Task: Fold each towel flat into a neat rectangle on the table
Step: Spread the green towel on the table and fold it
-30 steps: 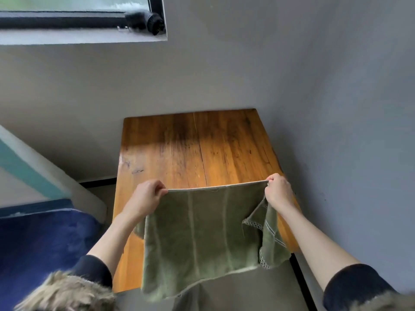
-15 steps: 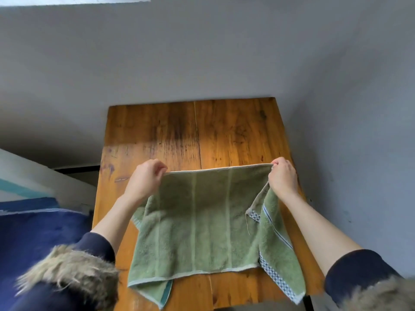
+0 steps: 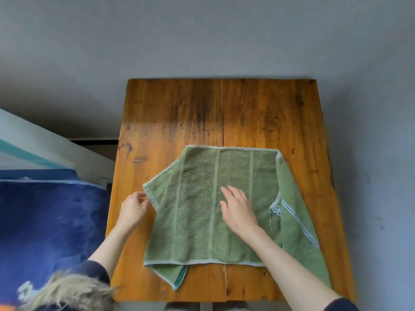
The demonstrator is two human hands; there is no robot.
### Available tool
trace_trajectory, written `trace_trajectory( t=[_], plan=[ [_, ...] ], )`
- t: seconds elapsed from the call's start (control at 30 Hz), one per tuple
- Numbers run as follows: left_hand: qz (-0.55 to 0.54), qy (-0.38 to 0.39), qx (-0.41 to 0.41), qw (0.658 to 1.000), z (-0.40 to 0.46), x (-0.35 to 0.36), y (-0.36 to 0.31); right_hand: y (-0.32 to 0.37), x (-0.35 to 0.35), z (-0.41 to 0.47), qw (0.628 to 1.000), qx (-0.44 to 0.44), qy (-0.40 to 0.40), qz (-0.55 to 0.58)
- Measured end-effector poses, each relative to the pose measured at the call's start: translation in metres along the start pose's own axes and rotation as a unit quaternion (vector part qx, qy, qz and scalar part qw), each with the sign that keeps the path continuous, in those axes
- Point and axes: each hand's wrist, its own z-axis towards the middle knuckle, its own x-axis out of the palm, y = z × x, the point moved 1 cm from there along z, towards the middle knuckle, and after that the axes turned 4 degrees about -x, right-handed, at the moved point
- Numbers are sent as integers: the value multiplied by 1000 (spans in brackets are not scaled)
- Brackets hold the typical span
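Observation:
A green towel point(image 3: 202, 212) lies doubled over on the wooden table point(image 3: 258, 113), its layers uneven. A lower layer sticks out along the right side and at the bottom left corner. My right hand point(image 3: 238, 209) rests flat on the towel's middle, fingers spread. My left hand point(image 3: 134, 207) is at the towel's left corner, fingertips pinching or touching its pale hem.
A grey wall runs behind the table and along its right side. A bed with a dark blue cover point(image 3: 45, 223) stands left of the table. Fur trim of my jacket point(image 3: 67, 292) shows at the bottom left. The table's far half is bare wood.
The towel has gone from being held up by its top edge to lying on the table. Both hands let go of the top corners; the right now presses the middle, the left moved to the left corner.

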Motion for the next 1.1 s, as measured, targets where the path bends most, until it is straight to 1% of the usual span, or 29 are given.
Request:
trace_trajectory(
  t=[0.1, 0.2, 0.3, 0.37, 0.47, 0.57, 0.63, 0.77, 0.83, 0.93, 1.0, 1.1],
  plan=[
    [-18, -11, -16, 1000, 9, 5, 14, 24, 32, -5, 997, 4, 55, -47],
    [-50, -39, -21, 998, 19, 7, 12, 32, 51, -4, 991, 24, 77, -102],
    [-34, -52, -25, 998, 28, 9, 6, 33, 65, -3, 986, 58, 95, -125],
    [-17, -47, -17, 999, 32, 10, 3, 32, 72, -3, 983, 70, 99, -141],
    [8, -20, 8, 1000, 39, 6, 0, 32, 75, -4, 980, 77, 95, -159],
    [-6, -7, 17, 1000, 52, -15, 5, 34, 75, -4, 978, 86, 95, -165],
    [-32, -30, 21, 999, 64, -37, 11, 38, 74, -3, 977, 96, 95, -164],
    [-70, -116, 37, 990, 93, -80, 16, 46, 73, -2, 976, 115, 90, -160],
    [-89, -140, 46, 985, 105, -94, 12, 50, 73, -1, 976, 125, 86, -157],
    [-88, -150, 70, 982, 110, -97, 5, 58, 73, 2, 975, 136, 79, -155],
    [-71, -135, 94, 984, 101, -85, 5, 64, 74, 4, 977, 131, 72, -155],
    [-19, -86, 199, 976, 74, -51, 14, 72, 77, 10, 980, 109, 66, -153]
  ],
)
